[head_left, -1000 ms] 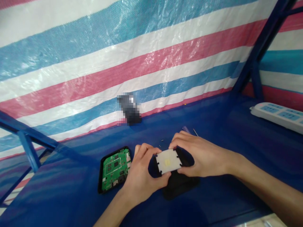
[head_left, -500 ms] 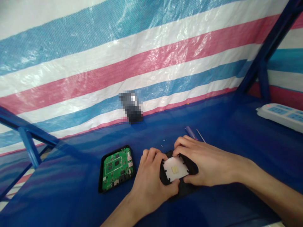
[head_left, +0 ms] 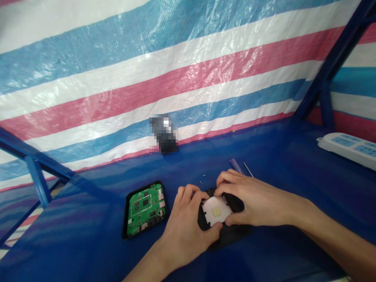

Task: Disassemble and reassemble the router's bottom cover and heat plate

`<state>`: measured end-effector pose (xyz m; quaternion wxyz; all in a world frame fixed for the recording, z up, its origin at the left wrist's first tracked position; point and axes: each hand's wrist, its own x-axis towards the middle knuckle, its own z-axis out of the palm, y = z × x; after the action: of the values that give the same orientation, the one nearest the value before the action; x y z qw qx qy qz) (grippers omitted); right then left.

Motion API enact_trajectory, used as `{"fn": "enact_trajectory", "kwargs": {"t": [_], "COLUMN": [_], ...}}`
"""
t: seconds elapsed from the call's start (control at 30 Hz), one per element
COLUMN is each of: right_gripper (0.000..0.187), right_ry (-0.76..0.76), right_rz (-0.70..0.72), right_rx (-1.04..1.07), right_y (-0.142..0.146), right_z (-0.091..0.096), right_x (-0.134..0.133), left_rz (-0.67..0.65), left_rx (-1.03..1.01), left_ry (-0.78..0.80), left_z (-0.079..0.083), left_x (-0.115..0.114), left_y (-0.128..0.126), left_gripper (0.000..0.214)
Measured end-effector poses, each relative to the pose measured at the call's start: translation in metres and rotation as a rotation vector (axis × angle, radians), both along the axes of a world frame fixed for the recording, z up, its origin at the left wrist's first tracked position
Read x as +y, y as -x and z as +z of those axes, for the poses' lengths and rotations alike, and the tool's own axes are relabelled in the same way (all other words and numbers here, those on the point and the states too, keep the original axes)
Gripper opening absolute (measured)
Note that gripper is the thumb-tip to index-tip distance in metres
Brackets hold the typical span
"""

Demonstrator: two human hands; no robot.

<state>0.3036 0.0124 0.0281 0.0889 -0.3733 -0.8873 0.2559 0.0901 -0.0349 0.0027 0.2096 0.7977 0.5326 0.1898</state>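
Both my hands grip a black plastic cover [head_left: 235,201] with a pale metal plate [head_left: 210,209] inside it. A small yellowish pad [head_left: 216,212] sits on the plate's middle. My left hand [head_left: 189,219] is closed on the cover's left side, thumb at the near edge and fingertips at the far edge. My right hand [head_left: 246,197] grips the right side, its thumb pressing near the plate's right edge. Left of my hands lies a black case half holding a green circuit board [head_left: 143,207]. Part of the cover is hidden under my fingers.
Beyond my right hand lie a screwdriver's purple handle [head_left: 235,165] and a thin metal shaft [head_left: 248,169]. Small screws [head_left: 203,175] are scattered nearby. A white power strip [head_left: 349,147] is at the right. A blurred dark object [head_left: 166,135] stands against the striped sheet [head_left: 188,78].
My right thumb has shifted slightly left and up, onto the plate's right edge. My left hand keeps its grip, and the circuit board stays in place.
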Motion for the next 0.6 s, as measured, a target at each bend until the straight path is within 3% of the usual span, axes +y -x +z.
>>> {"fn": "enact_trajectory", "kwargs": {"t": [0.07, 0.2, 0.27, 0.4, 0.6], "right_gripper": [0.029, 0.024, 0.025, 0.032, 0.035], "right_ry": [-0.098, -0.366, -0.392, -0.303, -0.245], "right_rz": [-0.087, -0.532, -0.67, -0.693, -0.687], "right_rx": [0.068, 0.176, 0.093, -0.089, -0.121], "right_y": [-0.004, -0.016, -0.022, -0.026, -0.024], "right_z": [-0.002, -0.003, -0.003, -0.008, -0.02], "right_x": [0.005, 0.022, 0.03, 0.038, 0.04], "left_rz": [-0.002, -0.006, -0.015, -0.04, -0.062], "left_rx": [-0.007, -0.015, -0.016, -0.014, -0.01], "left_ry": [-0.007, -0.012, -0.01, 0.002, -0.001], "left_z": [0.0, 0.0, 0.001, 0.001, 0.002], "left_x": [0.0, -0.002, -0.003, -0.003, -0.003], "left_y": [0.001, 0.002, 0.003, 0.005, 0.007], "left_gripper": [0.032, 0.034, 0.034, 0.033, 0.033]}}
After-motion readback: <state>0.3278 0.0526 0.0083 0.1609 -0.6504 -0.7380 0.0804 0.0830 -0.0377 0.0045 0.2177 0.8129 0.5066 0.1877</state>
